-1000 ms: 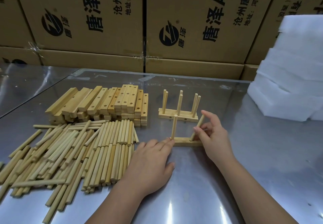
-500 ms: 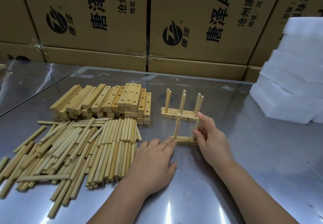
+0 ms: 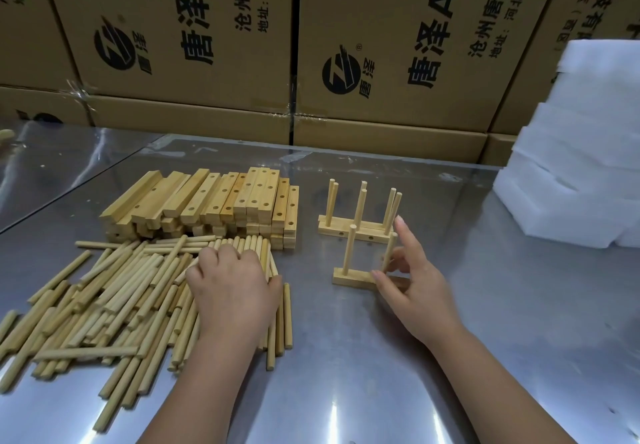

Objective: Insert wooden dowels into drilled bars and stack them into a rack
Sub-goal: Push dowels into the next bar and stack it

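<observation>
Right hand (image 3: 415,291) curls thumb and fingers round the drilled bar's (image 3: 349,275) right dowel (image 3: 389,253); left hand (image 3: 232,288), fingers curled, rests atop the loose dowels (image 3: 104,305), its grip hidden.

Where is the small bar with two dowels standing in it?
In the head view the two-dowel bar lies on the metal table right of centre, just in front of the six-dowel assembly, with the right hand at its right end.

place: packing workshop or warehouse | signs: printed shipping cartons (image 3: 398,45) stacked behind | steel worktable (image 3: 381,391) | white foam blocks (image 3: 581,166) | bulk dowels (image 3: 114,301) and drilled bars (image 3: 207,201)
</observation>
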